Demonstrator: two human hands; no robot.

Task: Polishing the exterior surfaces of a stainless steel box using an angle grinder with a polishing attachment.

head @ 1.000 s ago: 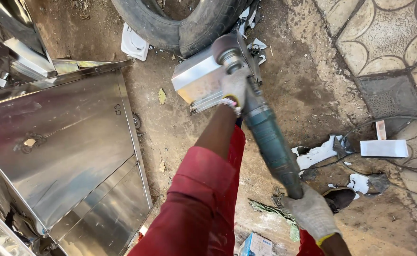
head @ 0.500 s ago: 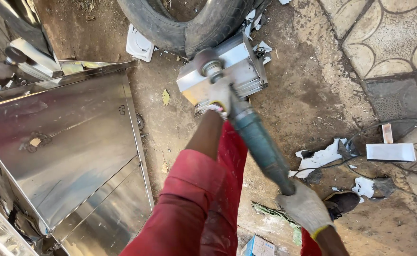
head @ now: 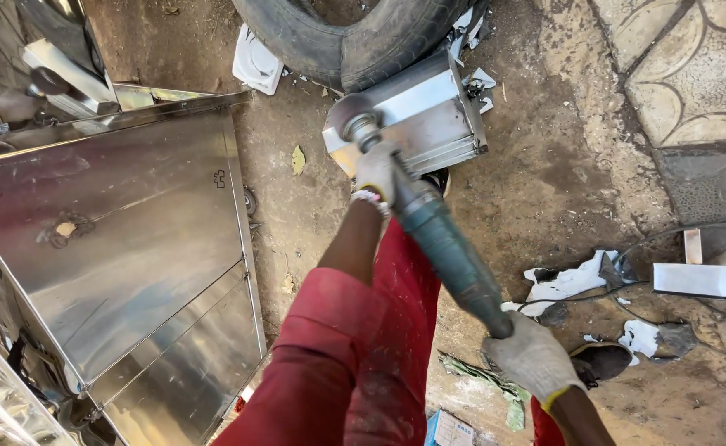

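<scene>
Steel box (head: 421,116) at 12 o'clock, against the tyre (head: 355,33). My grinder (head: 437,239) has swung upright; left hand (head: 377,169) closed near its head, right hand (head: 532,359) gripping the tail. Disc's at the box's left edge.

Open-air metal workshop, work done on bare dirt ground (head: 545,165). Evidence: large stainless sheet-metal casing (head: 123,256), small steel box (head: 421,116), angle grinder (head: 429,223), worn tyre (head: 355,33), offcuts and paper scraps (head: 569,285) beside patterned paving (head: 685,74)

One tyre (head: 355,37), one angle grinder (head: 437,231), one small steel box (head: 421,111), two gloved hands.
</scene>
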